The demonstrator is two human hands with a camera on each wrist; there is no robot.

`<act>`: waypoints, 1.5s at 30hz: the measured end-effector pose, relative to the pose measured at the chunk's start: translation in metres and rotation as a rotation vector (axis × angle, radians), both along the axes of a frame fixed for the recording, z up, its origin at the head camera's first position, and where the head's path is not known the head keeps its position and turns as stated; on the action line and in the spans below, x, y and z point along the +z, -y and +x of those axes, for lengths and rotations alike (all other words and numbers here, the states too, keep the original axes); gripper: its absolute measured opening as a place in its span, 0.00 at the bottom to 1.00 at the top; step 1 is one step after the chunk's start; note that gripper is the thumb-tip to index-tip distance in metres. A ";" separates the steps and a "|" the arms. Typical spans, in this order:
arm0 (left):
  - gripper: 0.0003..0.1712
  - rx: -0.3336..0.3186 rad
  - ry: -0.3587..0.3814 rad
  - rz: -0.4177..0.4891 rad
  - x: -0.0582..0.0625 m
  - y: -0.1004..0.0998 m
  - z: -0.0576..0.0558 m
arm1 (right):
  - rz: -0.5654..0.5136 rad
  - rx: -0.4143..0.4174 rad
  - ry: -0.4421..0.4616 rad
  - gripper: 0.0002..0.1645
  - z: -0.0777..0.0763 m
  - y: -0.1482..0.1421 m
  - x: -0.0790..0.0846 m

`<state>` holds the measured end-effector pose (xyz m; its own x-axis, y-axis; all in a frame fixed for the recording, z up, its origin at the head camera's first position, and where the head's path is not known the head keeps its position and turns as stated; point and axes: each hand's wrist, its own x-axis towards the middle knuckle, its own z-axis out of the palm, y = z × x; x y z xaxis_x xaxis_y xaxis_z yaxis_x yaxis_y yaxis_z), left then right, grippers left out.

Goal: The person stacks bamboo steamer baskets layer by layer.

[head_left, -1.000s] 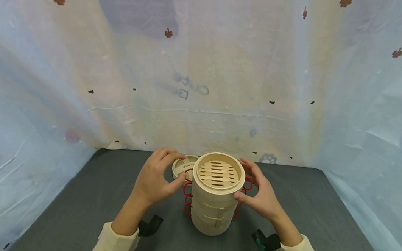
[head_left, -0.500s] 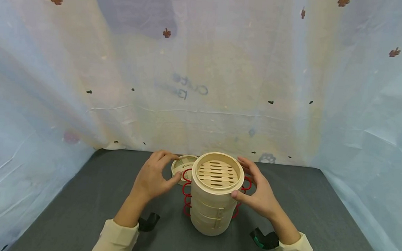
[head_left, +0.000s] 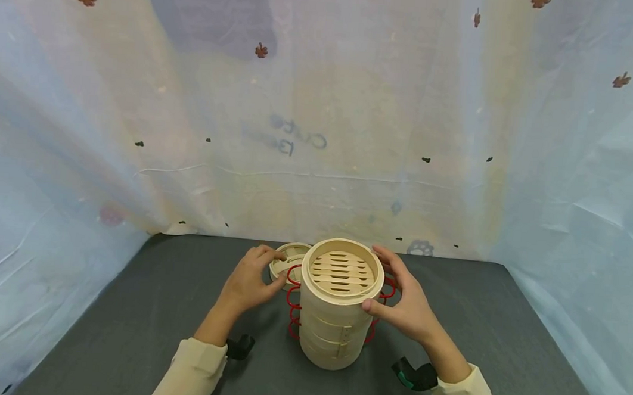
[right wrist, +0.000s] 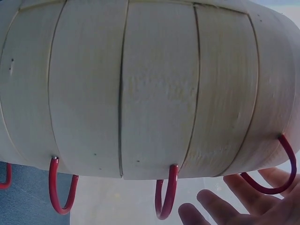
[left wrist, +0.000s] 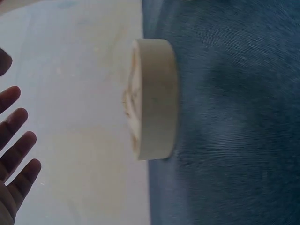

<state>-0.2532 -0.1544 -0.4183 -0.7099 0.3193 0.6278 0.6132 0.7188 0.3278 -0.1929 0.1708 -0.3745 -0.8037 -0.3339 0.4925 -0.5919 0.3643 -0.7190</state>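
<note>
A tall bamboo steamer stack (head_left: 336, 336) stands upright, its slatted top basket uncovered and red loop handles down both sides. Behind it to the left lies a round bamboo steamer lid (head_left: 287, 264), partly hidden by the stack. My left hand (head_left: 249, 282) is beside the lid with thumb and fingers spread; the left wrist view shows the lid (left wrist: 158, 99) apart from these fingers. My right hand (head_left: 409, 301) spans the stack's upper right side, thumb at the front of the rim and fingers behind. In the right wrist view its fingers (right wrist: 218, 206) look relaxed near a red handle; contact is unclear.
A dark grey tabletop (head_left: 143, 320) lies under everything. Pale patterned sheeting (head_left: 321, 102) hangs at the back and both sides. Black wrist mounts (head_left: 416, 376) extend from both sleeves over the table.
My left hand first draws slightly away from the stack, then dips lower beside the lid. The right hand shifts slightly inward over the stack's side. The stack and lid stay in place.
</note>
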 end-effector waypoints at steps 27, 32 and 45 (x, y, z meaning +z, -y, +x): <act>0.22 0.016 0.184 -0.070 -0.045 -0.003 -0.032 | 0.006 -0.001 0.023 0.53 0.003 0.002 0.001; 0.23 0.011 0.202 -0.085 -0.049 -0.003 -0.038 | 0.009 -0.003 0.020 0.53 0.002 0.002 0.001; 0.18 -0.025 0.259 -0.116 -0.050 -0.006 -0.050 | 0.014 0.001 0.015 0.51 0.001 0.002 0.001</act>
<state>-0.3027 -0.1486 -0.4684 -0.8329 0.3975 0.3850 0.5375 0.7466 0.3921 -0.1919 0.1692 -0.3739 -0.8106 -0.3409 0.4761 -0.5816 0.3738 -0.7225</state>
